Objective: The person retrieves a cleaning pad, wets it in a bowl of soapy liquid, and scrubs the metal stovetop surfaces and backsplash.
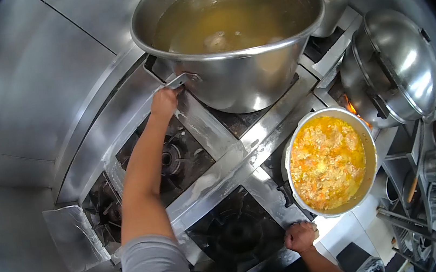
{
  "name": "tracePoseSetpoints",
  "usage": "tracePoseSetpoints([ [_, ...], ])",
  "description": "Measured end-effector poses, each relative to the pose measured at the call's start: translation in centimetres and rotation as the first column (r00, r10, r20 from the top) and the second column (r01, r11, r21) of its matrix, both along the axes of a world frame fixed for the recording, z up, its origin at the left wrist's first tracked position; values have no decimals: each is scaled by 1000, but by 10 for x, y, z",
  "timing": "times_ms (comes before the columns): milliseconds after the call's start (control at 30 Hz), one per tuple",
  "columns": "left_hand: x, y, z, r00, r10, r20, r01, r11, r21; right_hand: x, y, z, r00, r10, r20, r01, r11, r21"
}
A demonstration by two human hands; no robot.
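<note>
The large pot (243,76) was cut off above; I could not tell whether the left hand (164,100), at its handle (177,80), or the curled right hand (300,236) gripped anything.

Bright glare glints off the stockpot (238,76); black vignetting rounds the corners.

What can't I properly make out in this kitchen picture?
All in the head view:
- Left hand: its grip on the large pot's handle; the hand itself hides its fingertips.
- Right hand: anything inside the fist, hidden by the hand.
- Large pot: far rim cut off by the top edge; floor hidden by cloudy liquid.
- Domed steel vessel: any contents, hidden by its shell.
</note>
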State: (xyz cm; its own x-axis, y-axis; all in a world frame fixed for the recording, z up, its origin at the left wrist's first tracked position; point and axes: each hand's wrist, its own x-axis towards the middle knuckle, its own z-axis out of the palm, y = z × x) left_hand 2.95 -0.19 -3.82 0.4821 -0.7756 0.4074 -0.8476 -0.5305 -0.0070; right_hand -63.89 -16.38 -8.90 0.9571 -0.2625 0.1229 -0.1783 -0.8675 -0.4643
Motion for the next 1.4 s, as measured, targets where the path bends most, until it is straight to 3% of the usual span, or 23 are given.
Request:
tracePoseSetpoints([
  [100, 12, -5, -6, 992, 115, 53, -119, 991, 64, 3, 0, -4, 999, -20, 27, 21, 999, -33],
  [167, -3, -3, -11, 998, 64, -1, -64, 995, -82, 1, 0, -7, 1000, -25, -18, 25, 1000, -15],
  [300, -20, 0, 5, 992, -100, 72, 108, 988, -108, 4, 0, -4, 1000, -14, 13, 14, 999, -44],
  [367, 37, 3, -32, 982, 186, -12, -186, 982, 21, 3, 4, -8, 999, -27, 31, 27, 1000, -12],
  [433, 33, -7, -28, 969, 244, 25, -243, 969, -43, 4, 0, -1, 1000, -30, 2, 30, 999, -38],
  [533, -19, -3, 2, 978, 195, -80, -191, 980, 56, -1, 0, -13, 1000, -24, 5, 24, 1000, -2],
  [600, -57, 1, 19, 992, -92, 83, 95, 995, -25, 1, -2, -11, 1000, -28, 14, 28, 1000, 1],
  [633, -54, -4, 28, 991, -101, 84, 104, 994, -25, 1, 0, -8, 999, -31, 15, 31, 1000, 3],
  [700, -45, 1, 41, 982, 187, -21, -180, 966, 183, 2, 2, -3, 999, -32, 4, 32, 999, 12],
  [767, -40, -11, 43, 959, 264, -103, -253, 962, 107, 3, -3, -1, 999, -33, 8, 33, 999, -3],
  [833, -80, -19, 44, 761, 560, -327, -554, 824, 122, 3, 0, -3, 998, -50, 40, 48, 998, 37],
  [900, -122, -10, 32, 941, 333, -65, -310, 921, 235, 2, -1, -3, 999, -41, 35, 41, 999, 18],
  [1000, -127, -4, 19, 973, 224, 51, -229, 966, 123, -2, 1, -5, 1000, -27, 6, 27, 1000, -1],
  [1033, -111, -5, 23, 972, 228, 57, -233, 965, 119, 0, 0, -6, 1000, -25, 0, 25, 1000, -8],
  [1100, -67, -12, 36, 868, 497, 12, -487, 846, 216, 0, 2, -6, 1000, -20, 5, 19, 1000, 20],
  [1233, -91, -24, 28, 820, 569, 56, -559, 779, 283, 0, 0, -6, 999, -25, 22, 25, 1000, 16],
  [1300, -134, -27, 21, 837, 521, 166, -546, 781, 303, 1, 0, -4, 1000, -8, 19, 7, 1000, 18],
  [1400, -115, -23, 34, 846, 524, 99, -525, 787, 324, -1, -1, -4, 1000, 8, 20, -8, 1000, 15],
])
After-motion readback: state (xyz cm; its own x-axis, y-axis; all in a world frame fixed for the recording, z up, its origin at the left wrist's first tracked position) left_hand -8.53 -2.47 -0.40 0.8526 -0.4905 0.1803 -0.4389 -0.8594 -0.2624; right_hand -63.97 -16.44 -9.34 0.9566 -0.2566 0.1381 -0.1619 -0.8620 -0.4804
